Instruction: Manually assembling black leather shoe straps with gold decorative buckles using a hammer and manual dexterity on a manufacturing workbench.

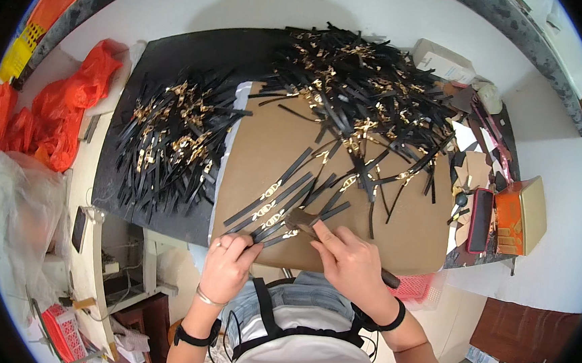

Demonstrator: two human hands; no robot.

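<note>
My right hand (356, 267) is closed round the handle of a hammer (303, 220). Its dark head rests over the gold piece of the nearest strap, or just above it; I cannot tell which. With the fingertips of my left hand (228, 261) I pinch the left end of that black strap (275, 240) at the near edge of a brown board (409, 230). Just beyond it, several similar black straps with gold metal links (271, 188) lie side by side at a slant.
A big heap of black straps with gold links (372, 86) covers the board's far side. To the left, a smaller heap (179, 140) lies on the black tabletop (161, 54). At the right are a phone (480, 220), an orange box (521, 218) and scraps (474, 171). Red plastic bags (66, 108) hang at the left.
</note>
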